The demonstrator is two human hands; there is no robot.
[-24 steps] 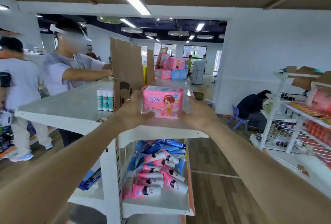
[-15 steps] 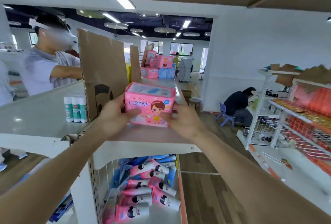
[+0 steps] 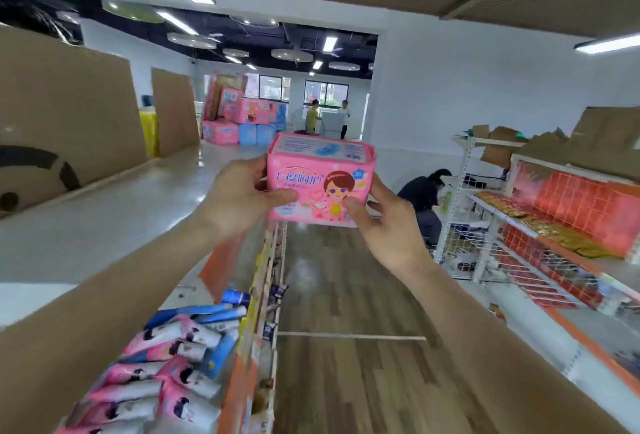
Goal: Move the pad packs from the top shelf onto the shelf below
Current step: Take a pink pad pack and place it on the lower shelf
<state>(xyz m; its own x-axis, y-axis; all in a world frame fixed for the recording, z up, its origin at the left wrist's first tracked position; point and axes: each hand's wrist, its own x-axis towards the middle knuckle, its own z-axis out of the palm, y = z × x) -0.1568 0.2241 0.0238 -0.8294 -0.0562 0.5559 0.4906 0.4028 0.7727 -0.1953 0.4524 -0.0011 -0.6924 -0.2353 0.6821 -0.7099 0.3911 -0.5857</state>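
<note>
Head view is showing, at far left, a cardboard sheet [image 3: 69, 114] leaning upright on the top shelf [image 3: 104, 225], whose grey surface is running away toward the back. Under that shelf's edge, the shelf below [image 3: 239, 381] is carrying a loose heap of packs [image 3: 173, 357], pink and blue, lying on their sides.

Moving right, the left hand [image 3: 239, 201] is gripping the left end of a pink pad pack [image 3: 320, 187], with the thumb on the printed front and the fingers curled behind. The pack is hanging upright in the air, off the top shelf and apparently just past its aisle-side edge, well above the heap. The right hand [image 3: 388, 229] is clamping the pack's right end, its thumb pressing the lower front corner. Further right, a second shelving unit [image 3: 554, 225] is standing across the wooden floor [image 3: 346, 295], well apart.

The step in hand is probably the carry down. Doing it well likely means keeping both hands on the soft pack without crushing it, lowering it clear of the top shelf's edge, then bringing it in under and laying it flat. The heap looks loose, so a pack set near the orange rim could slide off.
</note>
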